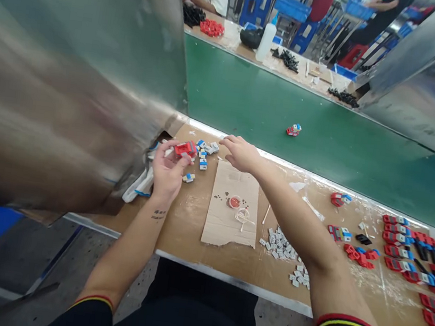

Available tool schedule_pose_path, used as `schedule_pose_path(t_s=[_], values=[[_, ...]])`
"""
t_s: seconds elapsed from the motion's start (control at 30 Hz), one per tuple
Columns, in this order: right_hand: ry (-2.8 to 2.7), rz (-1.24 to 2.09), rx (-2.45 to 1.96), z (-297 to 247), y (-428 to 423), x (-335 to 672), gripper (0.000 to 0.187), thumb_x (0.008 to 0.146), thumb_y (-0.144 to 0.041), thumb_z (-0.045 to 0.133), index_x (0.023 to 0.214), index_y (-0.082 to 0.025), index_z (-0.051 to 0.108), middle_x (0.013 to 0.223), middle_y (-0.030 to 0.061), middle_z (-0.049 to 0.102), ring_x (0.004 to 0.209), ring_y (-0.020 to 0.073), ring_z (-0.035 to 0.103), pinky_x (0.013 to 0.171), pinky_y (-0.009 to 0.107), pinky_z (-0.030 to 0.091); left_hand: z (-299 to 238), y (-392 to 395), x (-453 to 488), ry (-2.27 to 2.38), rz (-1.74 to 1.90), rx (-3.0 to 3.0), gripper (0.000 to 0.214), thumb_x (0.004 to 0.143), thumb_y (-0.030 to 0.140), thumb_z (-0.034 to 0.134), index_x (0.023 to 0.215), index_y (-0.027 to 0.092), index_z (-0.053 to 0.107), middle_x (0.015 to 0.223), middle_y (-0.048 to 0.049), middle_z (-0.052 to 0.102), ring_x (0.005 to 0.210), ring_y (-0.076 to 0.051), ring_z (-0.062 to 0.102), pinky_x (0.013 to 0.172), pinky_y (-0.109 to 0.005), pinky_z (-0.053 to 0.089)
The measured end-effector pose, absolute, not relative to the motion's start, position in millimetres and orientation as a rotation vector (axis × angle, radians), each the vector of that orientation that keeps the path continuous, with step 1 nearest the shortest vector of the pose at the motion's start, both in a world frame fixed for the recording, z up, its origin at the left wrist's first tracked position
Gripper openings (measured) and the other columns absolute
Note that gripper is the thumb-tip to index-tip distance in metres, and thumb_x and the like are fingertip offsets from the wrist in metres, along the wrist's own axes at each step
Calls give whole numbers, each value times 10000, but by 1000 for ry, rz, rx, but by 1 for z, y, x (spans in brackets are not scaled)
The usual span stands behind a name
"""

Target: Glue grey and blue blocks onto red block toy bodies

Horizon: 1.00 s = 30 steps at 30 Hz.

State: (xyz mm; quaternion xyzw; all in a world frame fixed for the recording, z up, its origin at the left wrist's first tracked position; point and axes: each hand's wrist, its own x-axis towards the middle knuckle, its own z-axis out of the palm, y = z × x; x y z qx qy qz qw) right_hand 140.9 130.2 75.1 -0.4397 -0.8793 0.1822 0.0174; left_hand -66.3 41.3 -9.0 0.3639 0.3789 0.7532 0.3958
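Observation:
My left hand (pixel 167 170) is closed on a small red plastic part (pixel 185 150), held just above the wooden bench (pixel 189 223). My right hand (pixel 239 152) reaches palm down to a cluster of small blue and white pieces (pixel 205 150) at the bench's far edge, with its fingers curled over them. I cannot make out whether it holds one. A single blue and white piece (pixel 189 178) lies below my left hand's fingers.
A cardboard sheet (pixel 229 223) with a small red-filled cap (pixel 235 201) lies in front of me. A pile of grey-white pieces (pixel 282 245) and rows of red assemblies (pixel 418 248) lie to the right. One red-blue assembly (pixel 293 130) rests on the green conveyor (pixel 326 129). A metal panel (pixel 72 74) stands at left.

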Motion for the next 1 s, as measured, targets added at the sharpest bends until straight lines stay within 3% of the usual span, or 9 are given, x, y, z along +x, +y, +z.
schedule_pose_path(t_s=[0.07, 0.17, 0.3, 0.4, 0.53, 0.63, 0.83, 1.0], values=[[-2774, 571, -1377, 63, 158, 112, 486, 862, -72, 650, 1332, -194, 669, 1475, 148, 645, 1283, 313, 598, 1039, 418, 499, -10, 41, -63, 919, 1864, 903, 613, 670, 435, 996, 1110, 250, 613, 976, -18, 794, 799, -182, 812, 654, -219, 609], [-2792, 601, -1375, 49, 178, 93, 374, 807, -88, 721, 1170, -174, 743, 1245, 151, 759, 1134, 301, 667, 953, 378, 515, -8, 41, -61, 904, 1832, 924, 571, 690, 402, 981, 1113, 220, 643, 942, -41, 813, 752, -191, 814, 625, -227, 613], [-2682, 627, -1356, 50, 175, 104, 265, 786, -100, 707, 1044, -116, 761, 1067, 162, 774, 983, 276, 696, 900, 377, 527, -4, 39, -63, 882, 1823, 939, 519, 706, 344, 966, 1113, 209, 673, 942, -58, 827, 797, -213, 826, 645, -249, 636], [-2502, 621, -1302, 70, 148, 132, 267, 908, -213, 625, 1140, -126, 726, 1077, 131, 750, 960, 226, 687, 871, 354, 547, 1, 36, -64, 844, 1819, 952, 513, 695, 324, 968, 1111, 213, 688, 990, -68, 836, 855, -229, 831, 693, -281, 664], [-2229, 617, -1211, 100, 65, 180, 402, 1105, -355, 311, 1328, -185, 599, 904, 28, 704, 772, 148, 653, 741, 307, 556, 13, 22, -52, 780, 1803, 998, 484, 673, 316, 984, 1066, 202, 724, 996, -65, 839, 885, -202, 826, 782, -273, 676], [-1782, 753, -1024, 104, -17, 206, 310, 1120, -427, 427, 1230, -226, 635, 822, -5, 693, 656, 121, 626, 610, 262, 524, 22, -4, -27, 731, 1767, 1025, 446, 715, 324, 971, 1075, 205, 737, 1003, -61, 839, 893, -180, 825, 822, -255, 676], [-1430, 864, -899, 81, -130, 211, 181, 1084, -404, 562, 1242, -321, 593, 932, 17, 774, 704, 154, 703, 584, 265, 555, 32, -80, 26, 641, 1580, 1050, 410, 848, 324, 889, 1201, 216, 712, 1087, -85, 832, 940, -198, 833, 839, -272, 708], [-1318, 689, -983, 60, -157, 205, 146, 1064, -389, 587, 1143, -306, 677, 1049, 69, 729, 969, 212, 717, 766, 349, 604, 26, -118, 47, 566, 1506, 1098, 442, 923, 365, 810, 1325, 227, 691, 1287, -145, 789, 1126, -254, 811, 968, -341, 702]])
